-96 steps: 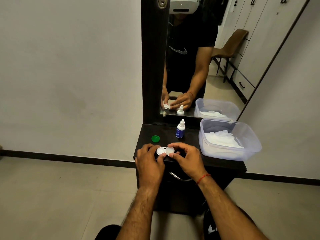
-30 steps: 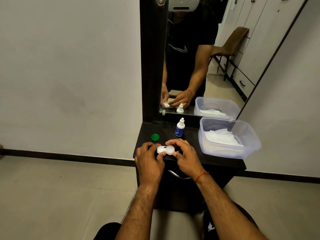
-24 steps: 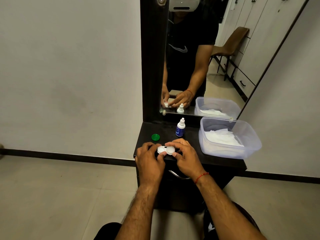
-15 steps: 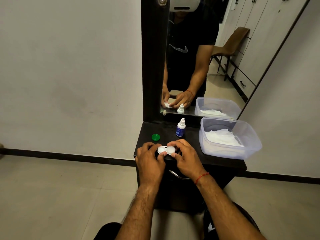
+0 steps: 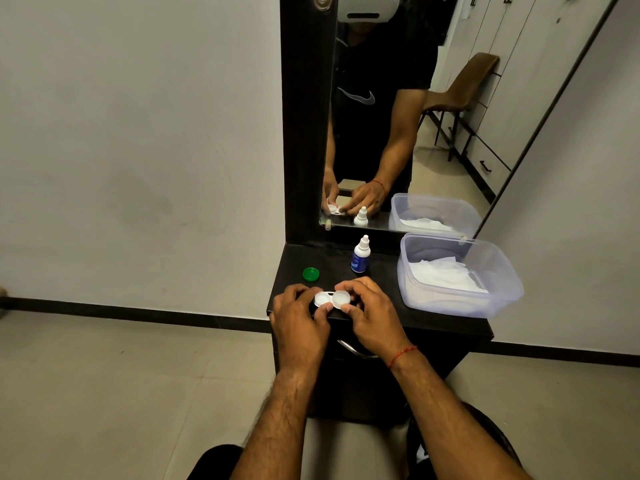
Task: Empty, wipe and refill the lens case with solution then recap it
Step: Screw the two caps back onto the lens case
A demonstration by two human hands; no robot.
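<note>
Your left hand (image 5: 298,315) grips left end of white lens case (image 5: 331,299), fingers curled round it, thumb on near edge. Your right hand (image 5: 369,313) pinches right-hand round part of case between thumb and fingertips; cap or open well, cannot tell. Case held just above front edge of dark dresser top (image 5: 381,282). Green cap (image 5: 310,274) lies apart, behind your left hand. Solution bottle (image 5: 361,255) stands upright near mirror (image 5: 398,116). Clear tub (image 5: 460,275) with white tissue (image 5: 446,276) at right.

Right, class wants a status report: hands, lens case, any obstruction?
Both hands, left and right, grip lens case. Green cap off, lying apart. Nothing blocking.
</note>
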